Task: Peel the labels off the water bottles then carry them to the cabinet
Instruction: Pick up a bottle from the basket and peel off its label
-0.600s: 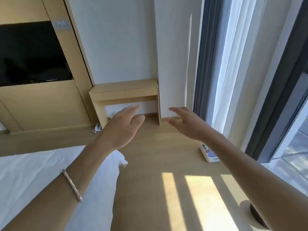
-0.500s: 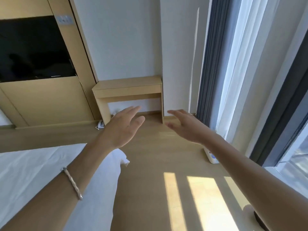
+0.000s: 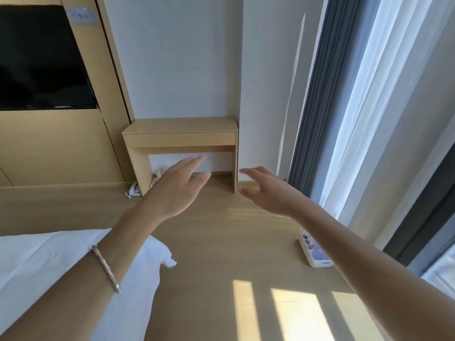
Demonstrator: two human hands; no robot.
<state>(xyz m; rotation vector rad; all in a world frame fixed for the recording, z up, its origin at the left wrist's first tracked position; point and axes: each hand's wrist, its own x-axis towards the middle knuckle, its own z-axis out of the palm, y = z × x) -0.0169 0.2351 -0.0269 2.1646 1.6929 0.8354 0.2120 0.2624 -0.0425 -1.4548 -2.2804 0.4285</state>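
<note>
Both the left hand [image 3: 177,190] and right hand [image 3: 268,193] reach forward, fingers spread and empty, probably heading toward the small desk [image 3: 181,134], no bottles in sight.

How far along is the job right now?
Done: nothing visible; no bottles or labels in view. In hand: nothing; the left hand and right hand stretch forward, open, toward the wooden desk. Left: seemingly everything, peeling and carrying.
</note>
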